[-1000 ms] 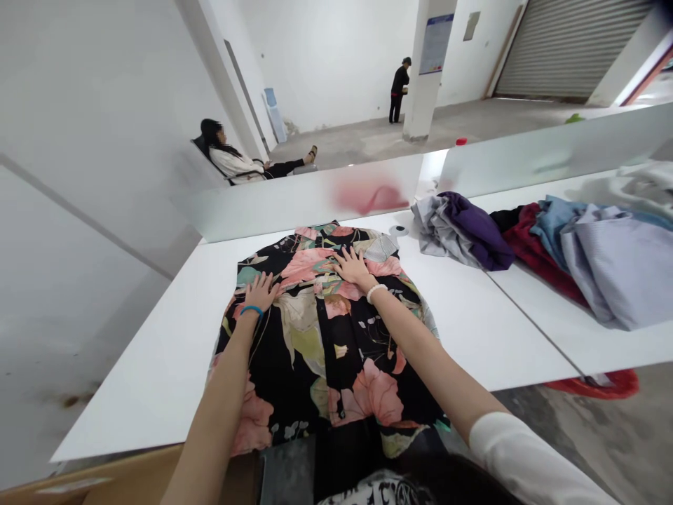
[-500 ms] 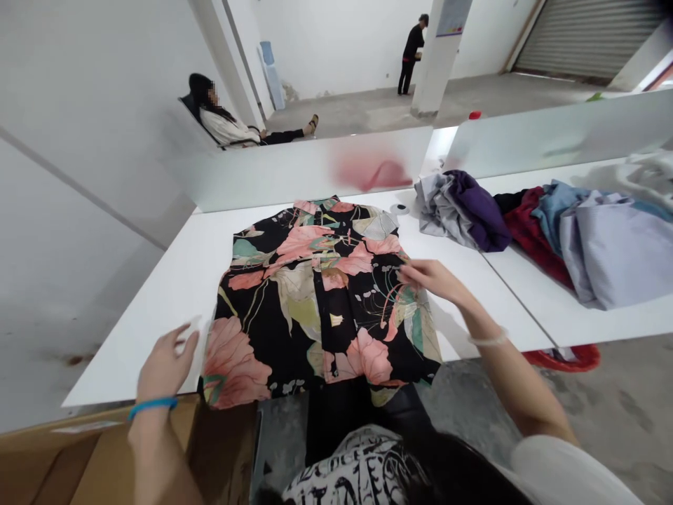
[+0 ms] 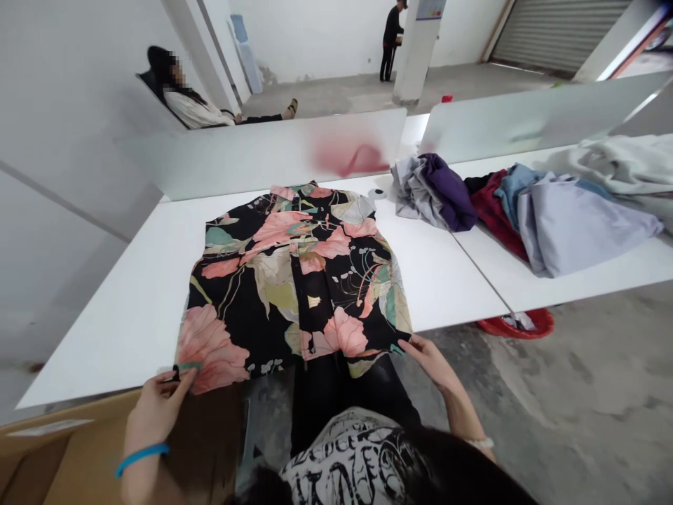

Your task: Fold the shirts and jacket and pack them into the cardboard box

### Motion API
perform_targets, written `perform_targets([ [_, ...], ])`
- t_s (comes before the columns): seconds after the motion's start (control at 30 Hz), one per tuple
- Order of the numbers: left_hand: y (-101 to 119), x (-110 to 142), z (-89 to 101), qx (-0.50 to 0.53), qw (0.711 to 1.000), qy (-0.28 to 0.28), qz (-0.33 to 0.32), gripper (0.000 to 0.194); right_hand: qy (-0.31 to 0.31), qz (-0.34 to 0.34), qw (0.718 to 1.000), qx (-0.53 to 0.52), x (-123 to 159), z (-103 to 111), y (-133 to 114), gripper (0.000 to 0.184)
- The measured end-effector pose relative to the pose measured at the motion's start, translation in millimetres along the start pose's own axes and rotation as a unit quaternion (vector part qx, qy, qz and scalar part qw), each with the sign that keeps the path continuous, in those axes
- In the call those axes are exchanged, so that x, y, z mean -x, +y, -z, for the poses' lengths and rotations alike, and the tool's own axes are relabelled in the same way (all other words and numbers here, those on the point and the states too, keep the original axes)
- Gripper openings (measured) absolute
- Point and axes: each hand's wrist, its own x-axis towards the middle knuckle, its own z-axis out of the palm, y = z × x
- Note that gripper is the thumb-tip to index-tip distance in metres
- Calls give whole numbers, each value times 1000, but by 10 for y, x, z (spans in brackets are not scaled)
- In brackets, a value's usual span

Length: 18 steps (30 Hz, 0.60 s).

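The floral shirt (image 3: pixel 273 294) lies spread flat between and beyond the two hands, its collar farthest away and its hem just past the near edge of the white table (image 3: pixel 123 294). The left hand (image 3: pixel 156 407) pinches one hem corner; the right hand (image 3: pixel 434 363), well apart from it, pinches the other. Below the left hand sits a cardboard box (image 3: pixel 99 445). Beyond the right hand lie a purple garment (image 3: pixel 449 193) and a pale lilac garment (image 3: pixel 573 224).

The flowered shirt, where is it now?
In the head view, the flowered shirt lies mostly on the white table, left of the purple cloth, its near corners held by the left hand and right hand.
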Motion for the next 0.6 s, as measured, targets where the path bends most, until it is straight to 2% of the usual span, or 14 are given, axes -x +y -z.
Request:
perform_targets([
  [0.07, 213, 109, 105, 27, 994, 38, 97, 40, -9, 3, 1000, -2, 33, 91, -38, 40],
  [0.1, 354, 179, 145, 35, 991, 63, 113, 41, -10, 4, 1000, -4, 51, 165, -71, 40],
  [0.13, 514, 254, 166, 39, 991, 82, 103, 42, -7, 4, 1000, -6, 68, 242, -108, 41],
  [0.2, 877, 406, 139, 85, 992, 85, 31, 40, 8, 4, 1000, -12, 91, 357, -174, 41],
  [0.27, 1253, 546, 24, 160, 981, 62, -87, 36, 25, 0, 999, -19, 101, 381, -200, 43],
  [0.33, 1577, 657, -141, 192, 953, 64, -224, 33, 44, 5, 999, -29, 106, 318, -177, 43],
  [0.4, 1791, 721, -313, 161, 917, 81, -355, 35, 71, 23, 997, -35, 112, 225, -120, 42],
  [0.5, 1867, 725, -515, 76, 872, 77, -477, 39, 110, 57, 992, -38, 120, 171, -38, 42],
  [0.6, 1760, 673, -620, 40, 858, 75, -506, 37, 149, 66, 986, -36, 115, 274, -8, 39],
])
